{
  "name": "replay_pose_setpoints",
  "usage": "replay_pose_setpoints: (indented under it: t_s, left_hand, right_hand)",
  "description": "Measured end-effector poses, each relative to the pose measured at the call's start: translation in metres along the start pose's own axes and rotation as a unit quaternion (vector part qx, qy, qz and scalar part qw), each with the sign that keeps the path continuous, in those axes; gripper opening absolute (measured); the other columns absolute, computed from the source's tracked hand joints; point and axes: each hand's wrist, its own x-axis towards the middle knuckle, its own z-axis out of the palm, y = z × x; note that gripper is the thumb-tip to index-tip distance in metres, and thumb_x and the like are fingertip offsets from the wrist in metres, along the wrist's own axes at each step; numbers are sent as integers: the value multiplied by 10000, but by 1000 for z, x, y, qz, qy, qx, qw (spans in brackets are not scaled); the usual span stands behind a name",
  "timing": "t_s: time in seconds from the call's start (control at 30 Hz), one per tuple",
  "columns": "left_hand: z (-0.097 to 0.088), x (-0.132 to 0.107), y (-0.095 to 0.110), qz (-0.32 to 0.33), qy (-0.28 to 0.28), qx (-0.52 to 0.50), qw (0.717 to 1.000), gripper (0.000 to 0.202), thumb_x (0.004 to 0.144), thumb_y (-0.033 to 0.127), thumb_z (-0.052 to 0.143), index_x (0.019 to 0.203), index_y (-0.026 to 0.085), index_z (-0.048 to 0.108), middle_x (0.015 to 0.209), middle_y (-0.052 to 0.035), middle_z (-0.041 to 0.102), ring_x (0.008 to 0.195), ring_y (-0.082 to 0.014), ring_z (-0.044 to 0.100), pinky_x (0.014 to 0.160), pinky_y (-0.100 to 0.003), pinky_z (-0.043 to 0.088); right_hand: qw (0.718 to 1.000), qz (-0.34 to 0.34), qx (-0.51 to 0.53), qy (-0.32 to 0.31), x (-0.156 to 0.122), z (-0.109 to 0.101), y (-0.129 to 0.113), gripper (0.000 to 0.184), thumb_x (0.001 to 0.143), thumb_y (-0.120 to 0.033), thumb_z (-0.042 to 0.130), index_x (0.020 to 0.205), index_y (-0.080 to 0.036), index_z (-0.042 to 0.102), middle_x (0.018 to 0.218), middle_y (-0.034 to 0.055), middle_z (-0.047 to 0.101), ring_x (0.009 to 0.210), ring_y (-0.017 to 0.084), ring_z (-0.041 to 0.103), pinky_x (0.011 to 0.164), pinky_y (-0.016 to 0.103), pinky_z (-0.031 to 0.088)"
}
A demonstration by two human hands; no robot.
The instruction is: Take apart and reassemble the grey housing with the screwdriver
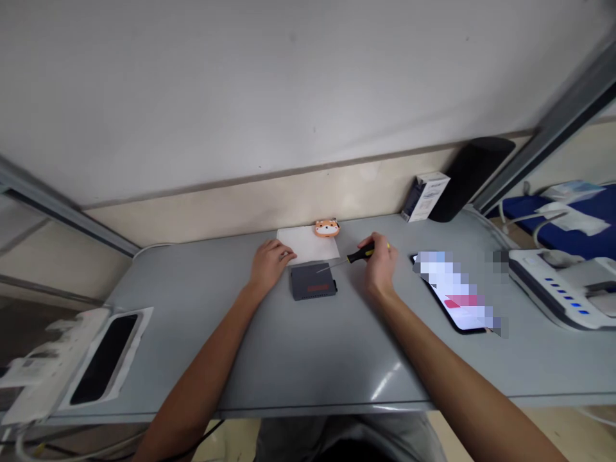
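My right hand [380, 263] is closed around the black and yellow handle of a screwdriver [359, 255]. Its thin metal shaft points left, and the tip is over the top of a flat dark grey case [312, 282] with reddish print. Whether the tip touches the case, I cannot tell. To the left of the case, my left hand [271, 264] has its thumb and fingers pinched together at the edge of a white sheet of paper [304, 244]. What they pinch is too small to make out. An orange and white animal-faced case [327, 228] lies at the paper's far edge.
A phone with a lit screen [457, 295] lies at right, beside a white power strip [563, 289]. Behind stand a small carton [426, 196] and a black cylinder [469, 179]. A dark phone [104, 359] rests at left near another power strip [58, 362].
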Motion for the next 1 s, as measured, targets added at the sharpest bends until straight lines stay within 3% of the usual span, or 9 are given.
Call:
replay_pose_setpoints:
  t_s: [0.27, 0.37, 0.47, 0.57, 0.7, 0.87, 1.0]
  left_hand:
    - [-13, -15, 4, -1, -13, -51, 999, 124, 988, 336, 699, 977, 235, 771, 1036, -53, 703, 1041, -236, 649, 968, -386, 520]
    - [-23, -26, 18, -15, 1, -64, 998, 183, 1028, 330, 574, 986, 213, 709, 925, -47, 671, 944, -223, 641, 916, -377, 511]
    - [-34, -36, 37, -46, -131, -98, 985, 220, 993, 424, 598, 1063, 217, 614, 708, 39, 547, 645, -173, 535, 677, -316, 451]
    - [-43, -41, 52, -56, -202, -125, 970, 345, 907, 463, 707, 1113, 222, 570, 810, 22, 592, 707, -180, 561, 660, -302, 424]
    - [-50, -41, 51, -64, -240, -172, 953, 305, 915, 397, 698, 1145, 230, 587, 971, -26, 656, 838, -204, 616, 743, -324, 481]
    - [-45, -37, 34, -12, -248, -270, 930, 293, 978, 222, 566, 1257, 247, 653, 1244, -73, 709, 1097, -227, 670, 961, -373, 535]
    - [-32, -37, 33, 6, -195, -298, 935, 315, 1003, 121, 459, 1131, 236, 723, 1188, -70, 739, 1151, -217, 667, 1042, -394, 536]
  right_hand:
    - [1000, 1, -3, 26, 3, -1, -1, 359, 759, -522, 525, 553, -230, 562, 592, -3, 528, 646, 169, 513, 625, 316, 409]
    - [999, 10, -7, 36, 4, -1, -1, 357, 761, -512, 530, 554, -224, 570, 607, -6, 529, 643, 160, 507, 630, 312, 411]
    - [999, 9, -4, 48, 6, -3, -4, 365, 791, -494, 522, 558, -219, 577, 620, -1, 536, 645, 159, 508, 613, 304, 407]
    - [998, 8, -4, 65, 7, -4, -6, 351, 812, -464, 524, 573, -216, 591, 624, 0, 537, 632, 157, 501, 570, 291, 391]
    - [997, -18, -15, 73, 9, -7, -5, 341, 825, -425, 515, 569, -214, 591, 625, 2, 548, 641, 156, 524, 585, 289, 403]
    - [992, -114, -59, -6, 4, -11, -6, 334, 819, -402, 511, 545, -222, 579, 560, -14, 499, 583, 147, 489, 535, 282, 373]
    - [977, -162, -98, -97, -11, -10, -12, 338, 796, -366, 497, 490, -232, 551, 504, -17, 488, 519, 136, 453, 491, 278, 334]
